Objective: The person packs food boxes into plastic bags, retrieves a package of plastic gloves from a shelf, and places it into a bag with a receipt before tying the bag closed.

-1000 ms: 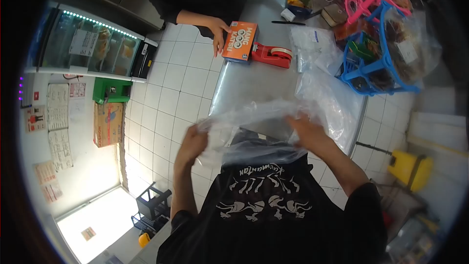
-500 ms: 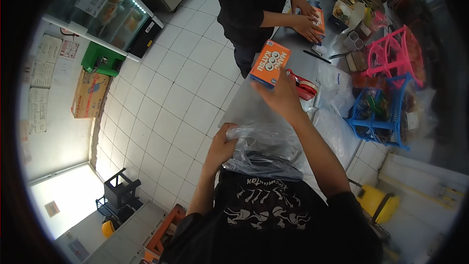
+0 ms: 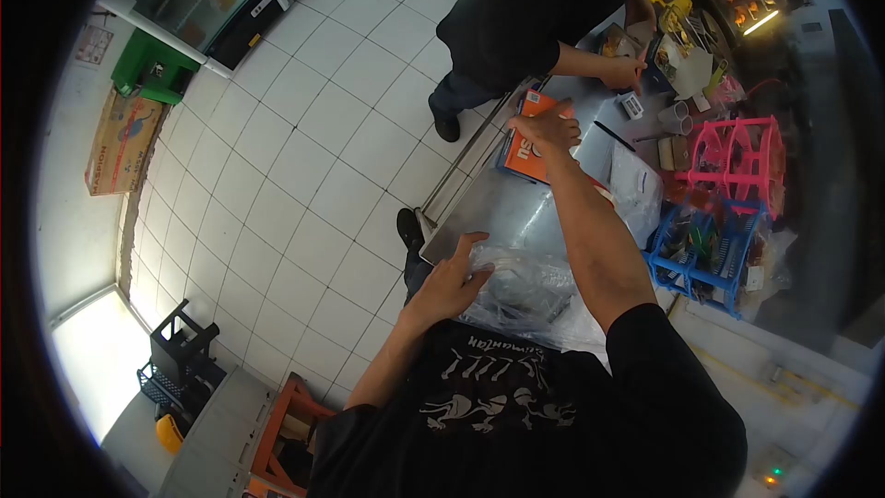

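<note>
My right hand lies across an orange cardboard box with white lettering, its thumb at the left edge and fingers curled over the top. The box sits at the left edge of the metal table. My left hand has its thumb and fingers apart, right at the edge of a clear plastic bag. The crumpled bag lies in front of my black shirt, at the table's near end. My right forearm hides part of the table.
A co-worker in dark clothes stands ahead, one hand over the table. Pink rack and blue rack stand on the right, with plastic cups and a black pen-like stick nearby. Tiled floor is left.
The orange box has gone from raised in my right hand to the table, with that hand now over it. My left hand's fingers have spread. The co-worker's hands have left their orange box.
</note>
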{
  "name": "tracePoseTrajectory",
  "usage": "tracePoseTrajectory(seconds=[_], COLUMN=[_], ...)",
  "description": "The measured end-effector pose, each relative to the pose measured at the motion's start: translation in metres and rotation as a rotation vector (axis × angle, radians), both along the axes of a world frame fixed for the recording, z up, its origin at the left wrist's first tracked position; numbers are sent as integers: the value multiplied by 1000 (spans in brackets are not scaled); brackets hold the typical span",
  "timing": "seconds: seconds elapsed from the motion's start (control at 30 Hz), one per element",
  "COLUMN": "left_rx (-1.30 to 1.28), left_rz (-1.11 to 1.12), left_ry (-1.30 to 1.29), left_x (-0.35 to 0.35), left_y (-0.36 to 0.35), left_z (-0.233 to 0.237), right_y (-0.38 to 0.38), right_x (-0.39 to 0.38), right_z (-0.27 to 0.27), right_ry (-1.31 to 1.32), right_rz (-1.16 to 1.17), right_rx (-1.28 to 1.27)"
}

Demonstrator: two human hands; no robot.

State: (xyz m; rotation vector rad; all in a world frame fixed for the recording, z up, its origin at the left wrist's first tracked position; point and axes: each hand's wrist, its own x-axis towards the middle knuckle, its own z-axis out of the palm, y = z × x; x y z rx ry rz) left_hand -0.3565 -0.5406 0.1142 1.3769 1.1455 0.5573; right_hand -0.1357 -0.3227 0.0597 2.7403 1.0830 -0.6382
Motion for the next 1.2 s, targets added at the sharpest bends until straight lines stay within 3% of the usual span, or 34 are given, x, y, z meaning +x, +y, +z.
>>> tracePoseTrajectory(seconds=[0.07, 0.2, 0.27, 0.3, 0.37, 0.5, 0.57, 0.63, 0.7, 0.77, 0.8, 0.87, 0.93, 1.0, 1.07, 1.1, 1.17, 1.2], left_rx=[-185, -111, -258, -275, -221, -211, -374, -399, -425, -636, -646, -604, -517, -448, -261, -252, -115, -107], left_rz=[-153, -234, -195, -213, -84, -32, -34, -26, -17, 105, 149, 138, 74, -26, -72, -94, 118, 110], left_ry=[-49, -66, 32, 39, 34, 60, 86, 66, 52, 11, -49, -29, 25, 47, 57, 63, 123, 122], left_x=[-3, 2, 6, 9, 15, 25, 28, 29, 28, 26, 25, 34, 47, 66, 69, 63, 47, 46], left_y=[9, 15, 22, 18, 18, 25, 33, 35, 43, 54, 54, 49, 38, 27, 25, 33, 47, 49], left_z=[7, -10, 0, -3, -12, -14, -2, -16, -17, -3, 8, 12, -1, 24, 53, 68, 90, 90], right_y=[-7, -25, -41, -53, -71, -134, -164, -192, -226, -258, -270, -284, -290, -284, -273, -271, -272, -275], right_x=[-12, -33, -34, -31, -24, -8, -1, 3, 5, 11, 14, 21, 17, 12, 12, 17, 22, 23], right_z=[5, 30, 51, 65, 103, 168, 179, 165, 119, 65, 54, 44, 36, 33, 30, 19, -15, -25], right_ry=[29, 128, 145, 153, 195, 259, 500, 528, 702, 482, 483, 408, 371, 322, 361, 356, 504, 497], right_rz=[35, 293, 482, 462, 667, 820, 834, 870, 689, 877, 861, 1044, 1012, 969, 938, 917, 909, 902], right_rx=[49, 73, 167, 153, 303, 473, 504, 556, 599, 861, 877, 667, 561, 458, 195, 208, 486, 494])
